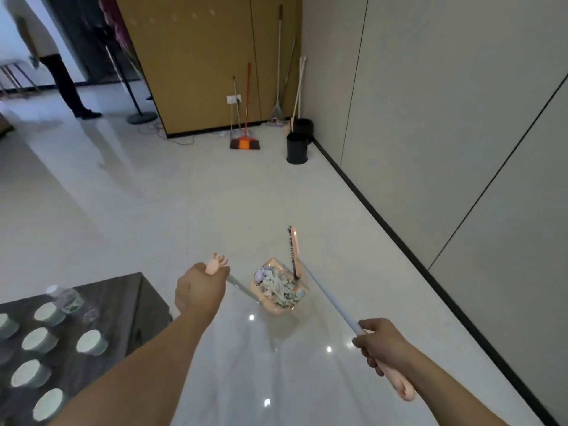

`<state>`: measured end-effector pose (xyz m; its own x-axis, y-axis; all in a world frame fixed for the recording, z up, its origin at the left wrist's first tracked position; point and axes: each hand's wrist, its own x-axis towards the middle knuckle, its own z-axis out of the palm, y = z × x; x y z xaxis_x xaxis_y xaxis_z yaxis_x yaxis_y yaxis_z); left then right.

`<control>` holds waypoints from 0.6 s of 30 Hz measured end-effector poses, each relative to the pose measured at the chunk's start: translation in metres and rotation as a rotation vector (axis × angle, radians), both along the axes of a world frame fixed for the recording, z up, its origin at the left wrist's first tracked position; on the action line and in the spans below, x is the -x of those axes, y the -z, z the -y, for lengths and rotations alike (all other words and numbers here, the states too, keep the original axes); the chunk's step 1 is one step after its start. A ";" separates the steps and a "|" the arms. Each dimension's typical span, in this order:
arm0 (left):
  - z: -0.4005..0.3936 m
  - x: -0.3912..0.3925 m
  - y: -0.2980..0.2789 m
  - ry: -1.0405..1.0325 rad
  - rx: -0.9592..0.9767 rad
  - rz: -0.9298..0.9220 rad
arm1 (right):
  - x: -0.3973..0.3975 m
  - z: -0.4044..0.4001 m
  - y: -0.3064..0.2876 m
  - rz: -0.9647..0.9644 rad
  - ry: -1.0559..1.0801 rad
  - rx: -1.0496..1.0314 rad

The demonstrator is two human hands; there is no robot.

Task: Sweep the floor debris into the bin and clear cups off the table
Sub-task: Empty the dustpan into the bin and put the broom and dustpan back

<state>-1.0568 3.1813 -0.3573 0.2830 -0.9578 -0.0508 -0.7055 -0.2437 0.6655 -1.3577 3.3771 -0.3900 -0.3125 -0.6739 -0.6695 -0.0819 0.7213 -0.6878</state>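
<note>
1. Where the dark surface (135, 290) fills the lower left corner: six pale cups (91, 341) standing upright in loose rows, a clear plastic bottle (66, 298) just behind them near the far edge.
2. Far left background: a person's legs (69, 87) on the glossy floor (153, 195), a round-based stand (142, 117) just to their right.
3. Centre left: left hand (196, 289), fingers curled round the pink handle top (216, 263) of the dustpan (278, 287), arm stretched forward.
4. Centre: dustpan raised above the floor, tilted, loaded with pale debris (278, 285) of crumpled scraps.
5. Just right of the dustpan: broom head (294, 252) turned upward, dark bristles facing left, lower end touching the pan's right rim.
6. Running down to the right: pale broom pole (330, 298), ending in a pink grip.
7. Lower right: right hand (379, 344), fingers wrapped round that pole where it meets the pink grip.
8. Background centre against the brown wall: an orange broom (245, 142) leaning, further mops (278, 87) beside it.
9. Right of these, near the grey wall: two black bins (297, 147), one behind the other, well apart from the dustpan.
</note>
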 end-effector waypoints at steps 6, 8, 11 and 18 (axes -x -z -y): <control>0.086 0.073 -0.023 -0.063 0.034 -0.036 | 0.081 0.092 -0.021 0.011 0.012 0.061; 0.118 0.095 -0.024 -0.095 0.040 -0.054 | 0.101 0.126 -0.024 0.013 0.010 0.071; 0.180 0.131 -0.020 -0.108 0.051 -0.081 | 0.130 0.192 -0.025 0.003 -0.003 0.078; 0.360 0.218 -0.007 -0.123 0.051 -0.160 | 0.194 0.385 -0.023 -0.054 0.018 0.064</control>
<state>-1.2748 2.8215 -0.3503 0.3900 -0.9190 -0.0571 -0.5567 -0.2847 0.7804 -1.5520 2.9923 -0.3673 -0.3597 -0.7084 -0.6072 -0.1075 0.6779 -0.7272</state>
